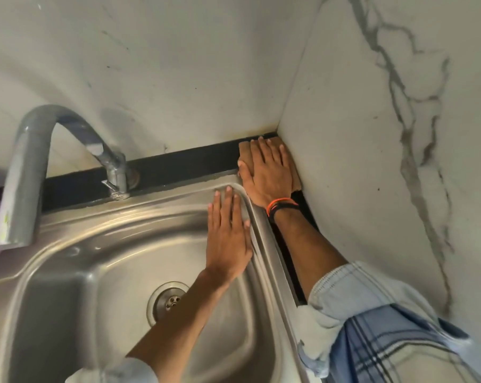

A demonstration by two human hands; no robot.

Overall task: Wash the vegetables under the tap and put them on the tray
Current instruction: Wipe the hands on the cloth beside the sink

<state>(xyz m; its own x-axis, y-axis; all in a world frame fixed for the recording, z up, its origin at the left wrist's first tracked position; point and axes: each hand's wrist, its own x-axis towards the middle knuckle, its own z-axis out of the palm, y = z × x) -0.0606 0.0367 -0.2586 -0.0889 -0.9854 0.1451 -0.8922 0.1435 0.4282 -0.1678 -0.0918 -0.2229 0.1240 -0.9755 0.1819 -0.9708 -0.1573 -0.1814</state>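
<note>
The person leans over a steel sink [264, 244]. The left hand [228, 233] lies flat with straight fingers on the back right corner of the sink, near the rim, and it holds nothing. The right hand [269, 172] is also flat, fingers straight, and it presses on a brown cloth [296, 175] in the corner of the black counter [184, 161], where two marble walls [372, 134] meet. The tap [34, 167] curves over the basin at the left. I cannot see any vegetables or a tray from here. On the right wrist are orange and black bands [282, 207].
</note>
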